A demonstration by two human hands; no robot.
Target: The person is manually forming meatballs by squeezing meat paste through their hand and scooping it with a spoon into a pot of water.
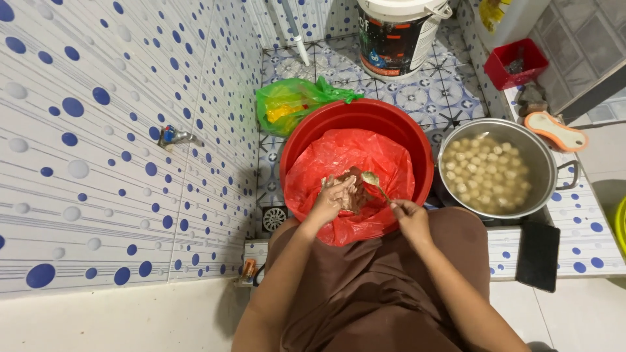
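Over a round red plastic basin [357, 124] lined with a crinkled red plastic bag [345, 163], the two hands work at a lump of pale, sticky paste [349, 188]. The left hand [328, 203] is clenched on the paste, squeezing it against the bag. The right hand [409, 215] grasps a metal spoon [375, 184] by its thin handle; the spoon's long axis runs slantwise, its bowl pointing up and left toward the paste and its handle down and right into the fingers. The bowl lies just beside the paste. The basin stands on a patterned tile floor [443, 91], in front of the person's brown lap.

Just to the right of the basin sits a round shiny steel pot [544, 163] with side handles, holding cloudy water and many small pale balls [486, 173]. Behind the basin lie a glossy green plastic bag [287, 104] and a white bucket [399, 32]. A small red box [518, 63] stands near the pot's far side.
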